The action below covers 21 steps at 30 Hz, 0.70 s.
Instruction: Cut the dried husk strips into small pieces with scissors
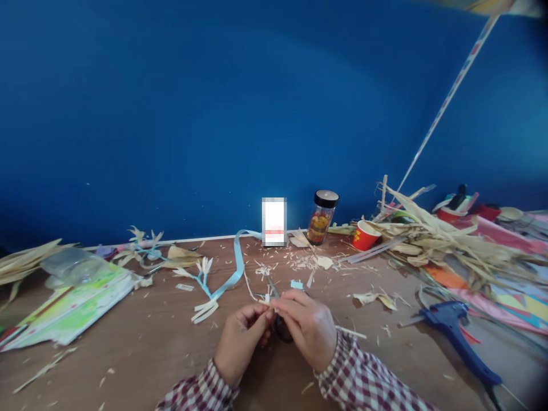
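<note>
Pinching a pale strip (266, 302), grip closed, left hand (242, 338) and right hand (309, 326) meet over littered brown table (154, 337) before blue wall (192, 125).

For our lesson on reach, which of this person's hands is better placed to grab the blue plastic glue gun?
Probably the right hand: the glue gun lies on that side, and the left hand is farther away. Both hands' fingertips meet at a thin pale strip.

Person wears long sleeves in matching check, dark maroon and white: left sleeve (194, 395), right sleeve (372, 379). Left cuff (217, 378) and right cuff (336, 357) gathered, cloth puckering at the wrists. Left hand (241, 341) and right hand (311, 323) ungloved.
</note>
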Available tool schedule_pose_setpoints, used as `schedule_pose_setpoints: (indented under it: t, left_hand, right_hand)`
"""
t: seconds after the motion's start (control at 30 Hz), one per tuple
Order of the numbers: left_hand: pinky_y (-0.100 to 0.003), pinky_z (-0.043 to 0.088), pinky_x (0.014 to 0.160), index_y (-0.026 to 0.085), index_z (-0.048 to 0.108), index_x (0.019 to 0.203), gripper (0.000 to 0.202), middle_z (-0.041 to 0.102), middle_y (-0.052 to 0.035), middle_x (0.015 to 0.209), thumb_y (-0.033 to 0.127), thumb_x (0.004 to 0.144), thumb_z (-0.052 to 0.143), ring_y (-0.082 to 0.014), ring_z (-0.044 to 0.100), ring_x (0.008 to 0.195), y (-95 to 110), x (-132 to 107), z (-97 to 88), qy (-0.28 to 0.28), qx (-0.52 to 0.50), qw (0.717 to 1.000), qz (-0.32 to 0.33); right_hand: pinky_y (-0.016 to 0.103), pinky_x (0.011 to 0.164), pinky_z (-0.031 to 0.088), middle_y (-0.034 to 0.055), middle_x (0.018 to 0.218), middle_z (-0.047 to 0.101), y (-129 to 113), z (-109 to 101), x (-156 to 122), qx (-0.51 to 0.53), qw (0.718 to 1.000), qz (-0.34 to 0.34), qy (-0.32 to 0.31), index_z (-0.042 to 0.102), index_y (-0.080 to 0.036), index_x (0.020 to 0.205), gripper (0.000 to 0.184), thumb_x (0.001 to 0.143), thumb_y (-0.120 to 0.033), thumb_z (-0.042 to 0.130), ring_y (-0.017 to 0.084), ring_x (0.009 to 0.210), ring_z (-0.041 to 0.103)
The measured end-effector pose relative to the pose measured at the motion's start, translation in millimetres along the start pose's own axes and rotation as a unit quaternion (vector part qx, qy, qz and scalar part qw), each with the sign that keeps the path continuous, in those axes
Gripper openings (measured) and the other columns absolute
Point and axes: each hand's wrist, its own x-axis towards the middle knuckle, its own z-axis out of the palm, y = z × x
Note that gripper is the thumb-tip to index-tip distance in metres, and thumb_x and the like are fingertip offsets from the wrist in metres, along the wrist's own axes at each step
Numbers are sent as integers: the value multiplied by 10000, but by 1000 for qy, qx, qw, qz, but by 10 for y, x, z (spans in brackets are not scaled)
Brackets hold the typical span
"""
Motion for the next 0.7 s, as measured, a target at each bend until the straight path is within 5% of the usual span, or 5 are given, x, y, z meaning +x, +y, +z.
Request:
schedule_pose_setpoints:
  t: [0.17,0.43,0.57,0.7]
  left_hand:
    - [-190,353,446,132,631,709,224,536,7,519,349,670,600,-88,438,453,5,-18,10,6,4,1000,28]
    - [-179,318,401,132,592,606,224,493,21,454,337,692,571,-75,411,405,17,-65,35,20,73,996,45]
    - [-169,317,395,140,569,609,219,524,12,515,335,707,560,-69,433,414,95,-149,102,6,81,995,57]
    - [-179,354,407,141,602,707,209,545,4,568,346,709,557,-79,461,437,142,-189,160,25,64,993,92]
  right_hand:
    - [246,703,463,38,905,636,19,31,3,31,999,3,-11,496,-225,1147,322,831,-187,449,160,810,587]
    - [250,724,449,25,892,662,75,62,-8,-6,1000,-18,-11,594,-238,980,231,850,-169,416,156,818,597]
    - [254,678,451,40,838,672,341,-50,62,-122,991,11,58,615,-233,957,222,858,-200,418,166,766,608]
    - [290,744,436,86,952,644,452,-130,100,-130,986,11,105,569,-177,1050,254,871,-201,390,189,849,584]
